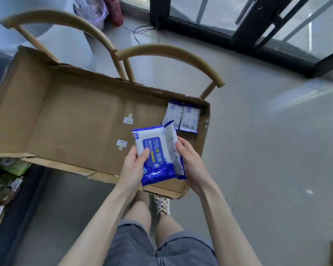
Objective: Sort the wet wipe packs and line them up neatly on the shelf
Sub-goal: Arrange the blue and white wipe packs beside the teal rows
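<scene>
A long, open cardboard box point(75, 116) is laid across two wooden chairs point(173, 52), presumably so that its contents can be reached while standing. Two wet wipe packs point(181, 117) are seen lying back-side up, side by side, in its right end. Two more are held above that end: a front pack point(156, 156), label up, and a second pack point(174, 150) tucked against its right edge, probably being squared into a stack for carrying. The front pack is pinched by the left hand point(132, 166), thumb pressed on its face, the other digits hidden behind. The second pack is clamped by the right hand point(190, 160), whose fingers point(182, 145) are curled over its right edge.
</scene>
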Demonstrator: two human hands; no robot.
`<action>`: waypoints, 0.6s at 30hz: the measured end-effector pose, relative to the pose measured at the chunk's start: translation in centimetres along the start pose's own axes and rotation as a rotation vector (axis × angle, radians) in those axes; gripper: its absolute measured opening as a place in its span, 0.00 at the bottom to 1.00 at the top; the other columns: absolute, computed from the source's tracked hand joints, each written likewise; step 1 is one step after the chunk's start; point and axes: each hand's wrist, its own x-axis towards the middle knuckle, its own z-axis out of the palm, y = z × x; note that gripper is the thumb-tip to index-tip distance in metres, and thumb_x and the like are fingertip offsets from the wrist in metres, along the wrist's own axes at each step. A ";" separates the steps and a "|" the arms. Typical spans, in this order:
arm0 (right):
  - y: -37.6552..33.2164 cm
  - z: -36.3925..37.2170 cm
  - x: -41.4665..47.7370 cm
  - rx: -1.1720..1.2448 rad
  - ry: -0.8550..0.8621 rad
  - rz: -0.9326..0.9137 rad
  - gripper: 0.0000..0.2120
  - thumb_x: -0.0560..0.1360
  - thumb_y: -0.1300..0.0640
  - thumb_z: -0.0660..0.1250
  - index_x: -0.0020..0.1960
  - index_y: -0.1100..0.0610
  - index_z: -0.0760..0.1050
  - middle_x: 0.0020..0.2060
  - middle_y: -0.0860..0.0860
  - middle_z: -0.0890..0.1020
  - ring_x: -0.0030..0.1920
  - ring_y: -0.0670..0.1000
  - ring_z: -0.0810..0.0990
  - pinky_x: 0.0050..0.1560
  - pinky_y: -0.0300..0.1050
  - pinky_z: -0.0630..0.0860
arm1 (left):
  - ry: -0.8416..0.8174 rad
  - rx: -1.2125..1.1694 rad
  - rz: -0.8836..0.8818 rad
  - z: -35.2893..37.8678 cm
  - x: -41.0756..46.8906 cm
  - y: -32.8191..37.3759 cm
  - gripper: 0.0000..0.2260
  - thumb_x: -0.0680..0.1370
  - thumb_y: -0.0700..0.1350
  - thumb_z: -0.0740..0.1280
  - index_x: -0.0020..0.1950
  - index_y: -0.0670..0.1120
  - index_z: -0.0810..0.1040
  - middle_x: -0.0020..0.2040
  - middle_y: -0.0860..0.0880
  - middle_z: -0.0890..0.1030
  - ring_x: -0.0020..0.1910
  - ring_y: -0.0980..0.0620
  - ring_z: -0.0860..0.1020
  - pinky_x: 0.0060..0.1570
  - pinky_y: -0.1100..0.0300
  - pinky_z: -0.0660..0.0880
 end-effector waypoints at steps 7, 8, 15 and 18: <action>0.8 2.0 -5.7 -0.345 -0.042 -0.046 0.31 0.62 0.40 0.73 0.59 0.51 0.68 0.52 0.49 0.81 0.48 0.49 0.84 0.48 0.49 0.82 | 0.133 -0.095 0.140 -1.9 -7.9 -1.4 0.09 0.78 0.41 0.65 0.58 0.45 0.75 0.50 0.46 0.84 0.47 0.50 0.83 0.43 0.55 0.81; 0.2 2.8 -6.5 -0.385 -0.055 -0.081 0.31 0.62 0.41 0.74 0.58 0.50 0.66 0.52 0.48 0.80 0.47 0.47 0.84 0.44 0.44 0.82 | 0.166 -0.105 0.174 -2.5 -8.8 -0.9 0.09 0.77 0.40 0.66 0.57 0.45 0.75 0.51 0.46 0.84 0.46 0.52 0.83 0.41 0.58 0.81; -4.9 11.2 -8.6 -0.666 -0.196 -0.403 0.38 0.63 0.44 0.76 0.67 0.47 0.60 0.55 0.43 0.77 0.50 0.45 0.82 0.44 0.41 0.81 | 0.374 -0.145 0.401 -8.3 -13.8 4.5 0.19 0.72 0.38 0.72 0.60 0.45 0.70 0.53 0.45 0.81 0.51 0.49 0.82 0.48 0.49 0.80; -6.6 15.9 -9.0 -0.703 -0.321 -0.521 0.28 0.74 0.48 0.68 0.69 0.46 0.59 0.57 0.43 0.76 0.50 0.45 0.82 0.43 0.41 0.81 | 0.473 -0.243 0.469 -12.0 -15.5 6.7 0.14 0.75 0.42 0.69 0.59 0.46 0.71 0.53 0.45 0.82 0.51 0.47 0.82 0.49 0.49 0.79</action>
